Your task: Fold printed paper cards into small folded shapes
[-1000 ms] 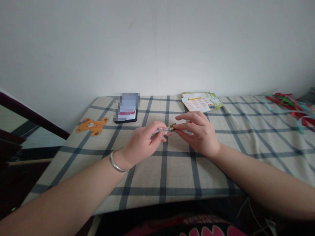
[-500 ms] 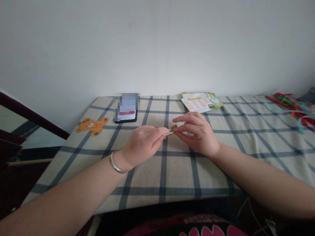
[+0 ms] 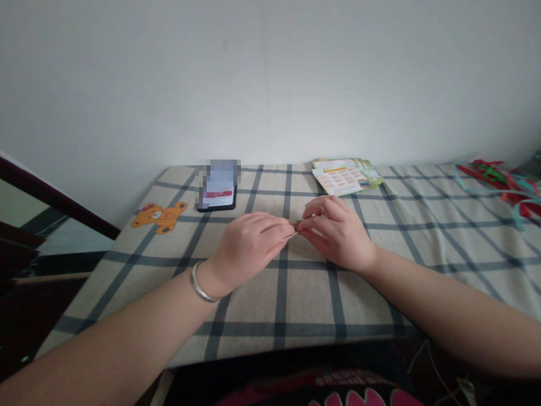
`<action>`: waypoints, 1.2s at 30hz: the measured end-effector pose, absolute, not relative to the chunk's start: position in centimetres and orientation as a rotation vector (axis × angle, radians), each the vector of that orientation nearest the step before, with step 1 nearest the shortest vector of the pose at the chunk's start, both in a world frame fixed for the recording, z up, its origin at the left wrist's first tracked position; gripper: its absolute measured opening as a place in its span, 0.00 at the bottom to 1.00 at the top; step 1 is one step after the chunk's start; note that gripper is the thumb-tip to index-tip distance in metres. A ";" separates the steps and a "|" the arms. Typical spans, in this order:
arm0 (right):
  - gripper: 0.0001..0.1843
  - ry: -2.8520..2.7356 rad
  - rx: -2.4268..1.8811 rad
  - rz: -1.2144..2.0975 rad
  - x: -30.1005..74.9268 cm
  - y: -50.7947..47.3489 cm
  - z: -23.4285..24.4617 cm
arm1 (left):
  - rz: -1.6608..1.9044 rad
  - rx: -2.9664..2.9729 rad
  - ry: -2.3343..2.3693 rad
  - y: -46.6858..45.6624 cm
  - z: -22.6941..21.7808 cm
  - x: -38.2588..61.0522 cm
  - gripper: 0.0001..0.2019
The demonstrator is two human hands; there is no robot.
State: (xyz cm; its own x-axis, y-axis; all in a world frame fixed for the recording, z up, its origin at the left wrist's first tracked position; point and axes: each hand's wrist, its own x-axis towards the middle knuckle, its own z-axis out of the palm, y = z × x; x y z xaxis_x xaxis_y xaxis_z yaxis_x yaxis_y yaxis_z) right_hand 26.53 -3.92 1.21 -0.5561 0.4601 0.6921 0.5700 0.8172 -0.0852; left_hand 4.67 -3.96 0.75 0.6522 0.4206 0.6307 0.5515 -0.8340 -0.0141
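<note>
Your small paper strip (image 3: pixel 291 235) is mid-table, mostly hidden between your hands. Left hand (image 3: pixel 251 245) clamped on its near end, fingers together; right hand (image 3: pixel 340 231) thumb and fingertip pinched on the other. Phone (image 3: pixel 217 189) at 10 o'clock from it, printed cards (image 3: pixel 344 177) at 2. Likely a folding step; next move calls for steady pinches, aligned edges.

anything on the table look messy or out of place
The ribbons at the right end lie tangled, and the tablecloth near them is rumpled. The cards by the wall are stacked unevenly. Coarse squares hide part of the phone. No spill shows.
</note>
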 end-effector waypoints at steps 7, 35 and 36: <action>0.02 -2.228 -0.781 -0.228 26.5 -4.0 1.2 | -0.990 -2.735 -0.895 -3.8 1.1 4.7 0.04; 0.03 -2.187 -0.860 -0.154 26.5 -3.8 1.3 | -1.142 -2.688 -0.975 -3.6 0.7 4.6 0.02; 0.03 -2.195 -0.867 -0.126 26.5 -3.8 1.3 | -1.140 -2.687 -0.976 -3.6 0.7 4.6 0.02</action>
